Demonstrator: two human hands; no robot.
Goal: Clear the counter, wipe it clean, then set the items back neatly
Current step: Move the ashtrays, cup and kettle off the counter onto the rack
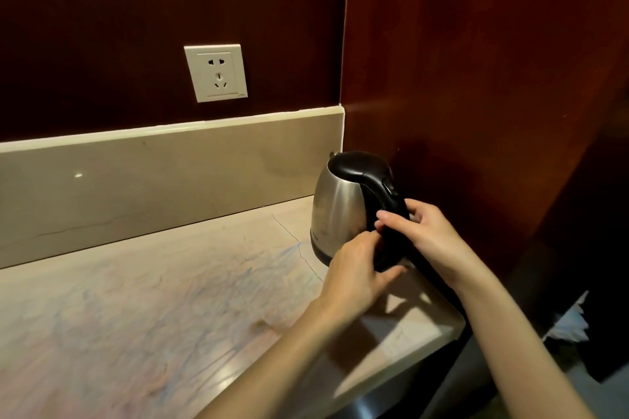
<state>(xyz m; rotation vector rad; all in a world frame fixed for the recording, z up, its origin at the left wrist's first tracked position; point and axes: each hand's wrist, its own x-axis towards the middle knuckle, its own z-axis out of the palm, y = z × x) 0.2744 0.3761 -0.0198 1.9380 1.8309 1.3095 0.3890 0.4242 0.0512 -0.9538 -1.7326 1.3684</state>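
Two sets of fingers (386, 214) are curled round the black handle (388, 207) of the kettle (335, 211): right hand (425, 235) high, left hand (354, 269) low, probably so it can be squared off; it is stood upright in the desk's (153, 299) far right corner, below the socket (216, 72)

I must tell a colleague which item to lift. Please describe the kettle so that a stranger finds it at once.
Start at the pale stone counter and follow it right to the corner by the dark wood wall. There stands the kettle, both hands on its handle: the left hand low, the right hand higher. It is the only shiny steel thing there, with a black lid.
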